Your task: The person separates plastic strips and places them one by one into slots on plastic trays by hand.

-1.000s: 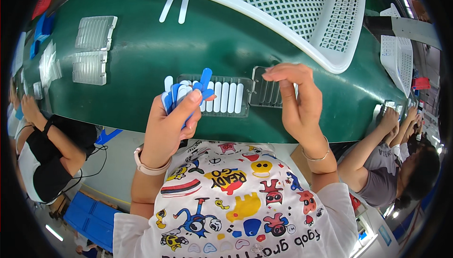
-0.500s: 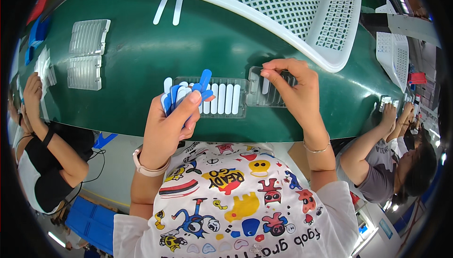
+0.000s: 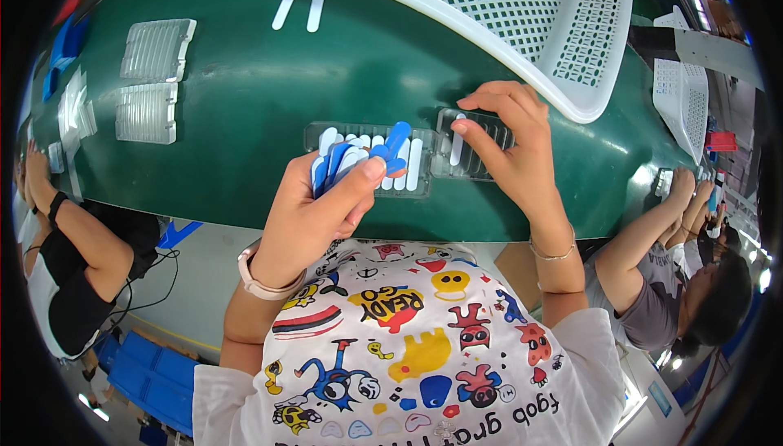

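— So why does the left hand [image 3: 314, 217] sit so close to the trays?
— Its fingers are closed round a fanned bunch of blue and white strips [image 3: 359, 160], held just above the filled clear tray [image 3: 371, 160] — probably as a ready supply.
— And the right hand [image 3: 510, 148]?
— Fingertips pinch one white strip [image 3: 457, 148] upright in the second clear tray [image 3: 473, 144], resting on the green belt [image 3: 245, 119].
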Demonstrator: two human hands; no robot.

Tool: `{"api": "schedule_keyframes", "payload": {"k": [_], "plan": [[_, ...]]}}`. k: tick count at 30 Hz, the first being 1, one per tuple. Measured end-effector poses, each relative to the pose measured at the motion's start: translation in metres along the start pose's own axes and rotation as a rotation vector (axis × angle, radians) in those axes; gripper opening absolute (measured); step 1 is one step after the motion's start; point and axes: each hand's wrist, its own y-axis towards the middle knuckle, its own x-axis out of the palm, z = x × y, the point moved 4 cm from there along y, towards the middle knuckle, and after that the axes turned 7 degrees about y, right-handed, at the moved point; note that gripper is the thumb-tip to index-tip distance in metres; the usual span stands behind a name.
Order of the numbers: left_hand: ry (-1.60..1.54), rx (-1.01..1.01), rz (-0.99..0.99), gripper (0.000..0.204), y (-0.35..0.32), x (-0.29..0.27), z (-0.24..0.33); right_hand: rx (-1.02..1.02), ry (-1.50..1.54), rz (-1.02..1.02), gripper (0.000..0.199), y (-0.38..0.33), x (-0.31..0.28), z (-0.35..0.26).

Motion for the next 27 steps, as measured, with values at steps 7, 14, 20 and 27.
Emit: {"api": "schedule_keyframes", "payload": {"k": [7,14,20,27], "plan": [[-0.086,-0.100,-0.350,0.030,0.005,0.033,0.000,-0.202,0.994,-0.226,0.023,0.000,-0.002,-0.015],[0.090,-0.030,-0.204,0.034,0.008,0.024,-0.001,0.131,0.891,0.015,0.008,-0.014,-0.025,0.010],[0.047,-0.046,-0.145,0.033,0.007,0.020,0.001,0.043,0.188,-0.012,0.032,-0.011,-0.017,0.003],[0.007,-0.050,-0.140,0.032,0.003,0.009,0.000,0.155,0.167,-0.077,0.033,0.004,-0.016,-0.009]]}}
